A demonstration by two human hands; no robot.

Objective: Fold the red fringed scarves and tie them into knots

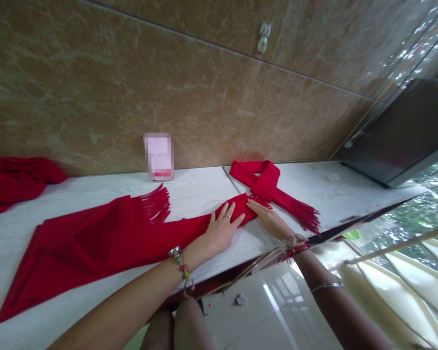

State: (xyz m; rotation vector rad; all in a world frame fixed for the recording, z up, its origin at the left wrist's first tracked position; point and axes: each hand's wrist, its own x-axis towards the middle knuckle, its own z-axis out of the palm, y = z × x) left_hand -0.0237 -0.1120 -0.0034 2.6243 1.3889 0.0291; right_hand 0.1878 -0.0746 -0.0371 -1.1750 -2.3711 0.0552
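Observation:
A long red scarf [131, 243] lies folded lengthwise along the white counter, its fringe at the far left part spread toward the wall. My left hand [222, 231] rests flat on the narrow right end of this scarf, fingers spread. Beside it, my right hand [272, 218] lies with straight fingers against the scarf's end, where a little fringe shows past the fingertips. Just beyond my right hand is a second red scarf [264, 182], folded over itself in a loop with its fringe pointing toward the counter's front edge.
More red cloth [18, 182] is bunched at the far left. A pink-and-white box [159, 155], blurred, leans by the brown tiled wall. A dark appliance-like box [401, 131] stands at the counter's right end. A white hook [264, 36] is on the wall.

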